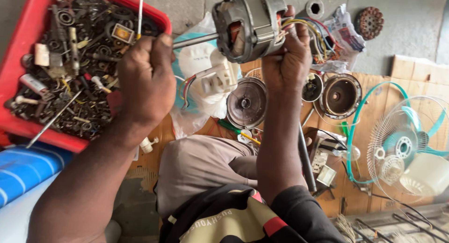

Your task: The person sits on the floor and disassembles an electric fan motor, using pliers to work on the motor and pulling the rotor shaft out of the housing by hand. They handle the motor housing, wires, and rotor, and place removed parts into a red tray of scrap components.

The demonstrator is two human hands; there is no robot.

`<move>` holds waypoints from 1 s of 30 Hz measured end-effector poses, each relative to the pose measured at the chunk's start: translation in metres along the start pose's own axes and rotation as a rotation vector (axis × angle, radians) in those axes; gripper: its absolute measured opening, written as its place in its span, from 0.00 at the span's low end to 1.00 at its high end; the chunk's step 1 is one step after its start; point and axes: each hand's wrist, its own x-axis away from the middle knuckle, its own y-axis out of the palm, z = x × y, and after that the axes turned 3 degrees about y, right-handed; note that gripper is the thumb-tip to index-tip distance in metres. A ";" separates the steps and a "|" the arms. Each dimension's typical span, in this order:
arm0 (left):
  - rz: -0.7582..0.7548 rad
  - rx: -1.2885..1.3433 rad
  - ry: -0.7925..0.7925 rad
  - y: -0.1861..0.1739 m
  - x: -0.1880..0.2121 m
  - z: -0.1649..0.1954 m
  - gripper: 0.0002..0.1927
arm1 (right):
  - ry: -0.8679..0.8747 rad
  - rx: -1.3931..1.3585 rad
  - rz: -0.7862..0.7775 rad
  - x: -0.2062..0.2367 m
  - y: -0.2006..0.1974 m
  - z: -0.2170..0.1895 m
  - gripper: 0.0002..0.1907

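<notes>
Cardboard sheets (416,69) on grey concrete floor (407,23), beside a red tray (18,126).

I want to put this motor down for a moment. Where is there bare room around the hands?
Bare room: grey floor right of the plastic bag, and a strip between the red crate and motor. Crowded: the wooden board with round housings and fan guard. The right hand holds the motor; the left hand grips its shaft.

crumpled printed plastic bag (343,34), white with red and blue, top right by the motor wires | clear plastic bag (196,109) mid-frame, white parts inside | flat brown cardboard (421,69) at right
</notes>
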 end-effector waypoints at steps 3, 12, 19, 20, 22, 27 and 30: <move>0.016 -0.075 -0.048 -0.001 -0.003 0.001 0.21 | 0.038 0.030 0.217 0.001 0.003 -0.005 0.09; 0.021 -0.025 0.061 -0.010 -0.010 0.013 0.13 | 0.218 0.167 0.128 0.011 0.003 -0.025 0.08; 0.087 -0.176 0.573 0.000 -0.020 0.040 0.11 | 0.124 0.110 0.072 0.036 -0.001 -0.022 0.14; 0.071 -0.131 0.550 0.004 -0.021 0.045 0.11 | 0.086 0.130 0.081 0.040 0.000 -0.021 0.15; 0.042 -0.043 0.499 0.013 -0.022 0.054 0.11 | 0.044 0.151 0.067 0.048 0.005 -0.022 0.17; -0.003 -0.091 0.484 0.036 -0.021 0.071 0.21 | 0.058 0.088 -0.031 0.069 0.019 -0.028 0.16; -0.063 -0.113 0.424 0.044 -0.018 0.076 0.26 | 0.050 0.093 0.002 0.082 0.023 -0.030 0.16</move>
